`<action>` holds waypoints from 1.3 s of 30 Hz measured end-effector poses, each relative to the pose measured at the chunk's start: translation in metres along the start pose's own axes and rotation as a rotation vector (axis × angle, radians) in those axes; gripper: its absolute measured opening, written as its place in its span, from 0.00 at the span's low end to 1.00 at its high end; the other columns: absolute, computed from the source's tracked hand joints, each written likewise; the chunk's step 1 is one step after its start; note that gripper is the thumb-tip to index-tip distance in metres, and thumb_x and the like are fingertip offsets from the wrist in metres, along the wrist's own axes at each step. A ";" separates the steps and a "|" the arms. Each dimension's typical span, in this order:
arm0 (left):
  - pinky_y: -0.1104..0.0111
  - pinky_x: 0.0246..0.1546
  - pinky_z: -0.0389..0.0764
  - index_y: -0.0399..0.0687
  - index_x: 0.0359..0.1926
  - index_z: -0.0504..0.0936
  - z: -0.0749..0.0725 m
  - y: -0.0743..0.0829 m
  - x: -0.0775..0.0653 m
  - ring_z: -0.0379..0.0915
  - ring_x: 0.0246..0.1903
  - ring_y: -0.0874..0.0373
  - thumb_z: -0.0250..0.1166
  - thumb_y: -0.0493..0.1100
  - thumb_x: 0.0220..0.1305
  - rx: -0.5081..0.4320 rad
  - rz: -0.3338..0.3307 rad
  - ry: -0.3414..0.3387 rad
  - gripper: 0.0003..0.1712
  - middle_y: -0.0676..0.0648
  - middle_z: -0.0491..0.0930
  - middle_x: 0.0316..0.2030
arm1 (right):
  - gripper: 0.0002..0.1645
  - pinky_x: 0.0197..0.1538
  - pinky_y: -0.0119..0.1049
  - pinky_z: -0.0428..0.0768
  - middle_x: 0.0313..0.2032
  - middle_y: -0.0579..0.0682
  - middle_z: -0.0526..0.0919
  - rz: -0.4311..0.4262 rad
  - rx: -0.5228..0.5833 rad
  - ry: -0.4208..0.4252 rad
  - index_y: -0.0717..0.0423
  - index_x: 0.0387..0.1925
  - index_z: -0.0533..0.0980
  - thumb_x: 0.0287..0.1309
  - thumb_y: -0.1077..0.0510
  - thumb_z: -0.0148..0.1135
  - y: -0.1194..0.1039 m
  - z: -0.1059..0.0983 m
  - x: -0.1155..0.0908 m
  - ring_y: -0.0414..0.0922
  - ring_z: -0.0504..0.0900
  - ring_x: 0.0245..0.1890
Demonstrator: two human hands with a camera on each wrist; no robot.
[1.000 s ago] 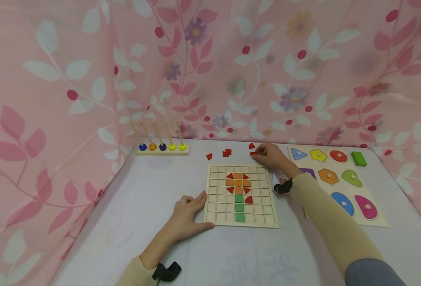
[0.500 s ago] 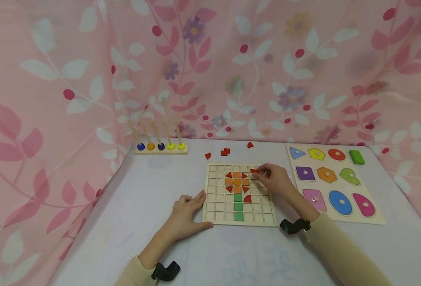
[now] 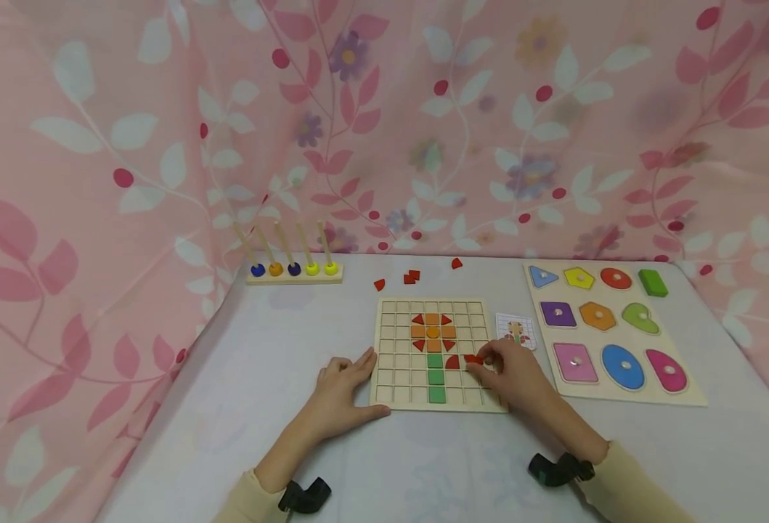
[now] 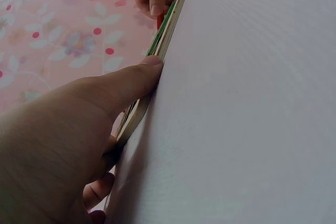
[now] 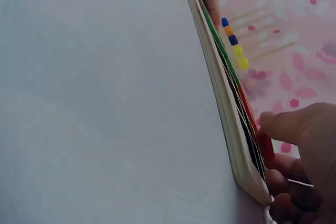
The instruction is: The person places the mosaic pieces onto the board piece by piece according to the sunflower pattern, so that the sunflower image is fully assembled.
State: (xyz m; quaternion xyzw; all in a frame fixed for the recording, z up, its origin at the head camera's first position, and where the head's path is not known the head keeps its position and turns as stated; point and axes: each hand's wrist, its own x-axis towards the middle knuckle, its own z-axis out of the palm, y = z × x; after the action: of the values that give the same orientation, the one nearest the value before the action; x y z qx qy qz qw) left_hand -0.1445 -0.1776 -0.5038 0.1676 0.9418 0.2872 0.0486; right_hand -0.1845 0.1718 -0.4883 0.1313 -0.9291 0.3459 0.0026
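A wooden grid board (image 3: 397, 396) lies on the table, with orange, red and green pieces in its squares forming a flower shape. My left hand (image 3: 337, 398) rests against the board's left edge, its thumb (image 4: 139, 77) touching the near corner. Over the right part of the board, my right hand (image 3: 518, 374) pinches a red piece (image 3: 473, 359) between thumb and fingertips; the same red piece (image 5: 266, 145) shows in the right wrist view. To its left, a red quarter-circle piece (image 3: 452, 362) sits in a square beside the green pieces (image 3: 436, 378).
Several loose red pieces (image 3: 412, 277) lie behind the board. A picture card (image 3: 516, 328) is partly covered by my right hand. A shape puzzle board (image 3: 590, 356) and a green block (image 3: 653, 282) stand at right. A peg stand with beads (image 3: 295, 278) is at back left.
My right hand has brought a red piece from behind the board toward me, to the board's right side. The card has come into sight. My left hand keeps its place.
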 end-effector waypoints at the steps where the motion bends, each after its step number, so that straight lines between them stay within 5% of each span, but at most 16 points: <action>1: 0.51 0.57 0.63 0.49 0.80 0.67 0.000 0.000 0.000 0.63 0.62 0.50 0.78 0.68 0.56 -0.002 0.000 -0.002 0.58 0.52 0.61 0.81 | 0.18 0.35 0.33 0.72 0.34 0.46 0.80 -0.017 0.004 0.013 0.57 0.43 0.84 0.63 0.48 0.77 0.002 0.001 -0.001 0.44 0.72 0.34; 8: 0.53 0.55 0.63 0.49 0.80 0.67 0.000 0.000 0.001 0.64 0.61 0.51 0.78 0.68 0.56 0.002 0.016 -0.014 0.58 0.51 0.62 0.81 | 0.14 0.46 0.36 0.79 0.44 0.45 0.87 -0.227 0.012 0.083 0.53 0.47 0.87 0.59 0.59 0.78 0.021 0.007 -0.002 0.41 0.79 0.43; 14: 0.54 0.54 0.63 0.49 0.80 0.66 0.001 0.000 0.001 0.63 0.61 0.50 0.78 0.69 0.56 0.018 0.009 -0.008 0.58 0.52 0.61 0.81 | 0.16 0.43 0.35 0.77 0.43 0.43 0.88 -0.335 0.011 0.086 0.51 0.46 0.88 0.55 0.60 0.81 0.027 0.009 0.002 0.40 0.76 0.43; 39: 0.53 0.55 0.63 0.50 0.80 0.67 -0.001 0.002 0.000 0.64 0.60 0.52 0.78 0.68 0.56 0.014 -0.002 -0.003 0.57 0.52 0.62 0.81 | 0.09 0.39 0.33 0.70 0.38 0.41 0.86 -0.315 0.062 0.132 0.50 0.40 0.88 0.58 0.63 0.79 0.020 0.014 0.005 0.38 0.72 0.36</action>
State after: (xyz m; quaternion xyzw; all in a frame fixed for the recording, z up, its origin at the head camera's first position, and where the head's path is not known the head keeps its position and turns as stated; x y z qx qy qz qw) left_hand -0.1447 -0.1771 -0.5018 0.1677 0.9439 0.2802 0.0489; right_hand -0.1926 0.1759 -0.5117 0.2520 -0.8837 0.3776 0.1139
